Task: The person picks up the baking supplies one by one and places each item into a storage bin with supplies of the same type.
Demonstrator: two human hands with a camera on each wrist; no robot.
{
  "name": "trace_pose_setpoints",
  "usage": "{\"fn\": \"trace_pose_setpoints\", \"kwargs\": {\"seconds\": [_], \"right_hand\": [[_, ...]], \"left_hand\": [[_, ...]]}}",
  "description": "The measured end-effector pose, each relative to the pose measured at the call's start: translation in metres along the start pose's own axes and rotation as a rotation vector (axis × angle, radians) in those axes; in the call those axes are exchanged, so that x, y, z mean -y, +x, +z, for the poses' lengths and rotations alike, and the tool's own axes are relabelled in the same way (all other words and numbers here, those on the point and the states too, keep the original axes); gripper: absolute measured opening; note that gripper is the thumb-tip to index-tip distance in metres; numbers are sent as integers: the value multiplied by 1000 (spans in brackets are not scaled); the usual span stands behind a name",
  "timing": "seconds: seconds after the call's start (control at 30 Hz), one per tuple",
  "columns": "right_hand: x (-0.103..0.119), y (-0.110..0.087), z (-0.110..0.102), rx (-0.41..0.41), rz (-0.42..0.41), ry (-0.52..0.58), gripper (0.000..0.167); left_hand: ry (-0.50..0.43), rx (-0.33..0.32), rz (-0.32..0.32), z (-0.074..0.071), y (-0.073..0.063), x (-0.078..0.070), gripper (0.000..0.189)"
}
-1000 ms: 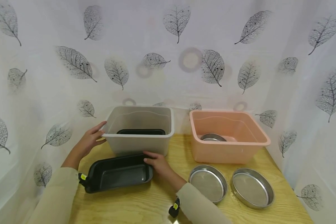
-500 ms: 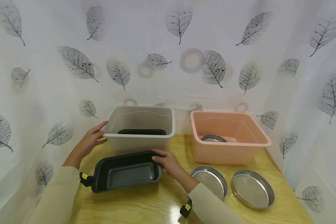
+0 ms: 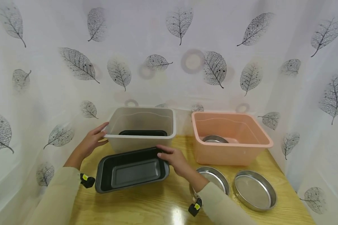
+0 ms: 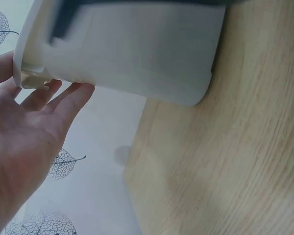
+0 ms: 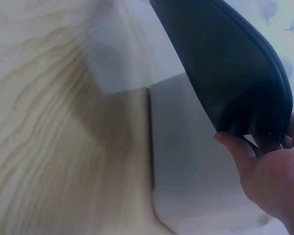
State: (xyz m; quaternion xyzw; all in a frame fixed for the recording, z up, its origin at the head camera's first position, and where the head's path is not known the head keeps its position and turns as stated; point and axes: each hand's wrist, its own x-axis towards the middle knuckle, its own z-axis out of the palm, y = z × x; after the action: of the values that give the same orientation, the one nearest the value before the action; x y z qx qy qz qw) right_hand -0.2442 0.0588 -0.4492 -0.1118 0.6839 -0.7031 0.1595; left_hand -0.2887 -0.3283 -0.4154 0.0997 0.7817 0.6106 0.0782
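Observation:
My right hand [image 3: 176, 159] grips a black loaf pan [image 3: 135, 173] by its right end, its thumb over the rim. The pan hangs tilted above the table, in front of the light grey plastic bin [image 3: 142, 142]. In the right wrist view the pan's dark underside [image 5: 225, 63] shows with the fingers against it. My left hand [image 3: 90, 142] holds the grey bin's left rim; in the left wrist view its fingertips [image 4: 83, 93] lie under that rim. Inside the grey bin another black pan [image 3: 143, 133] is partly visible.
A pink plastic bin [image 3: 219, 153] stands to the right with a round metal pan [image 3: 215, 138] inside. Two round metal pans lie before it, a left one [image 3: 214, 178] partly behind the right forearm and a right one [image 3: 254, 190]. A leaf-patterned curtain [image 3: 163, 81] backs the wooden table [image 3: 124, 209].
My right hand has moved right and slightly up with the loaf pan, which is now raised higher before the grey bin. The left hand has stayed on the grey bin's rim.

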Motion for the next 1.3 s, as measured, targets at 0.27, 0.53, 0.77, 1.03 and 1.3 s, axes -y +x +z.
{"fn": "trace_pose_setpoints", "kwargs": {"seconds": [0.27, 0.53, 0.77, 1.03, 1.3], "right_hand": [[23, -5, -5, 54, -24, 33, 52], [42, -3, -8, 45, -64, 52, 51], [57, 2, -13, 48, -107, 46, 52], [71, 14, -21, 24, -118, 59, 51], [86, 26, -31, -43, -125, 90, 53]], "left_hand": [[42, 4, 9, -3, -2, 3, 66], [70, -6, 7, -2, 0, 5, 65], [77, -3, -19, -2, 0, 4, 66], [49, -15, -17, 0, 1, 5, 67], [55, -44, -25, 0, 0, 5, 65]]}}
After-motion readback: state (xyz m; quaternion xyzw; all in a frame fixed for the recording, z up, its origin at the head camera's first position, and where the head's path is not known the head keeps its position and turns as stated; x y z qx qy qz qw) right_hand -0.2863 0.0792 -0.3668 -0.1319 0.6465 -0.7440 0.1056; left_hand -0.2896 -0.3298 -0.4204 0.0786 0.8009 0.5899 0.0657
